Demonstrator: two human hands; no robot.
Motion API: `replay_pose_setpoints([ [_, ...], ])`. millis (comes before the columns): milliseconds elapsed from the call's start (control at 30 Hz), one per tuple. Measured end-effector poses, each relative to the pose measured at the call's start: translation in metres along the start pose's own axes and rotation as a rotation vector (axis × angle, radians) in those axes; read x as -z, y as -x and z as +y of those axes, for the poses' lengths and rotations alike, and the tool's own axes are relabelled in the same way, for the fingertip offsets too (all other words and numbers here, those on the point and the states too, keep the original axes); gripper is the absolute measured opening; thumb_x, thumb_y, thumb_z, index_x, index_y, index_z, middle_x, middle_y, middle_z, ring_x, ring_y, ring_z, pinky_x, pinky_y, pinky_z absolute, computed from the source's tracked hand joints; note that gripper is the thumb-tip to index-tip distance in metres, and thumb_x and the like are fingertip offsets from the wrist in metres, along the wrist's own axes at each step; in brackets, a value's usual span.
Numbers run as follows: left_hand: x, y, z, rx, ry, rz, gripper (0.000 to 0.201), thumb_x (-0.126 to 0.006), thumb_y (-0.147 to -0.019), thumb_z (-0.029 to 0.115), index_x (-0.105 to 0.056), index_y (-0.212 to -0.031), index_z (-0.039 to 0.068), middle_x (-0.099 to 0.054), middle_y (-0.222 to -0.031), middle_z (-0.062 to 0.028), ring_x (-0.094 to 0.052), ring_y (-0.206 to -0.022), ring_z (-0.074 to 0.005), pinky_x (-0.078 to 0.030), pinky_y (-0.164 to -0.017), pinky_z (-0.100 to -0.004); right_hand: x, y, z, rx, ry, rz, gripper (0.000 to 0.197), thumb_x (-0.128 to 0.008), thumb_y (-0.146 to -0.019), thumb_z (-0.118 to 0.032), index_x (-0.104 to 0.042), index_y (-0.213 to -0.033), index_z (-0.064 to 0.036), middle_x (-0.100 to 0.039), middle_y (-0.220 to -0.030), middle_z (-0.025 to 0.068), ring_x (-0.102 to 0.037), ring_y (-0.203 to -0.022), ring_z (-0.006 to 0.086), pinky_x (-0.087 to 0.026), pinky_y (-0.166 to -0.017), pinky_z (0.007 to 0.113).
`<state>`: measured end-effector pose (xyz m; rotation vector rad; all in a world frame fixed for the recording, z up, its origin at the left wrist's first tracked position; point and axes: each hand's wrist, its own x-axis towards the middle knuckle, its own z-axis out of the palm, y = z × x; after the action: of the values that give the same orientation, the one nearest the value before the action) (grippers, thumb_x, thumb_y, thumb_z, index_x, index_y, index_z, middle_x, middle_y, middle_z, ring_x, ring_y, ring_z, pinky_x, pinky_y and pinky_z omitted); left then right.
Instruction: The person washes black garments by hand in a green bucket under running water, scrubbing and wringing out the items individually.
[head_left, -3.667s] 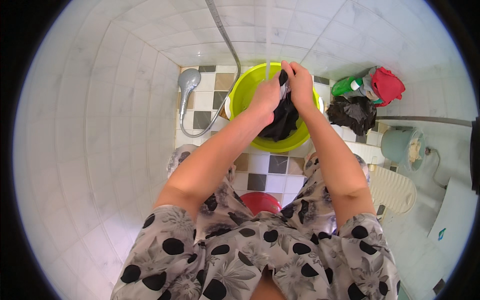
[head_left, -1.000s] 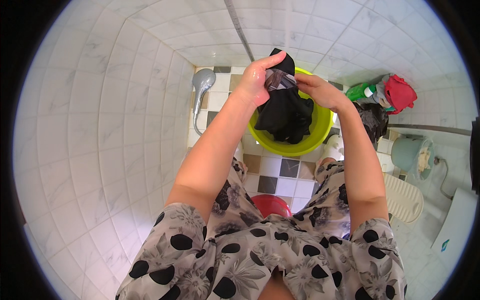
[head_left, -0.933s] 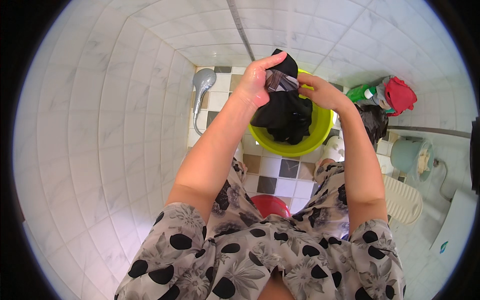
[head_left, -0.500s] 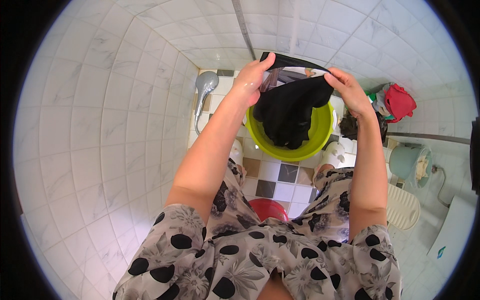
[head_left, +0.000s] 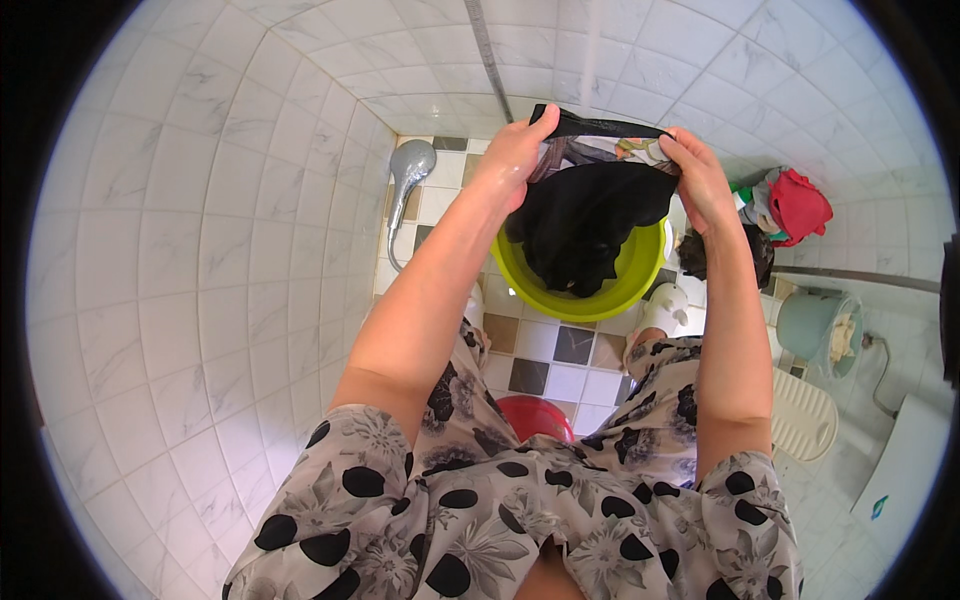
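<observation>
A black garment [head_left: 590,220] with a dark band along its top and a patterned inside hangs between my two hands. My left hand [head_left: 518,155] pinches one end of the band, and my right hand [head_left: 702,175] grips the other, so the opening is spread wide. The garment's lower part droops into a lime-green basin [head_left: 570,308] on the floor. Water seems to lie in the basin, though the cloth hides most of its inside.
A shower head [head_left: 412,165] with its hose lies on the tiles at the left. To the right are piled clothes with a red piece [head_left: 800,207], a light-blue bin [head_left: 812,325] and a ridged cream board [head_left: 805,415]. Something red and round [head_left: 535,415] is below me.
Both hands have shifted slightly right, the right one a little more. The band is stretched straighter, and more of the patterned inside shows.
</observation>
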<state>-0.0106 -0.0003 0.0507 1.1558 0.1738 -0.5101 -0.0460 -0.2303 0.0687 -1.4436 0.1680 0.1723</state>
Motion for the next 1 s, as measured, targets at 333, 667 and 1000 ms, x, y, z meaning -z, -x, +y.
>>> replay_pose_setpoints([
  [333,-0.013,-0.019,-0.076,0.125,0.101,0.252,0.062,-0.045,-0.088,0.058,-0.061,-0.085,-0.001,-0.058,-0.077,-0.0074,-0.051,-0.069,-0.0186,-0.042,-0.064,-0.0333,-0.113,0.041,0.054,0.665,0.902,0.199,0.027,-0.058,-0.088,-0.022,-0.053,-0.072,-0.0003,-0.05,-0.058,0.0141,-0.048,-0.051,0.0193,-0.038,-0.05,0.034],
  [667,-0.033,-0.006,-0.083,0.203,0.345,0.115,0.03,-0.046,-0.093,0.038,-0.053,-0.082,0.011,-0.053,-0.071,-0.003,-0.051,-0.064,-0.0178,-0.043,-0.06,-0.034,-0.099,0.032,0.057,0.546,0.849,0.332,0.03,-0.054,-0.088,-0.022,-0.05,-0.068,0.0003,-0.052,-0.061,0.0221,-0.049,-0.052,0.0371,-0.039,-0.051,0.042],
  [1000,-0.063,0.013,-0.067,0.196,0.16,0.2,0.027,-0.054,-0.09,0.032,-0.06,-0.091,0.006,-0.06,-0.079,-0.0064,-0.056,-0.069,-0.0171,-0.046,-0.061,-0.0329,-0.066,0.012,0.044,0.312,0.646,0.419,0.035,-0.049,-0.092,-0.024,-0.049,-0.071,0.0043,-0.048,-0.056,0.0201,-0.034,-0.048,0.0251,-0.037,-0.049,0.037],
])
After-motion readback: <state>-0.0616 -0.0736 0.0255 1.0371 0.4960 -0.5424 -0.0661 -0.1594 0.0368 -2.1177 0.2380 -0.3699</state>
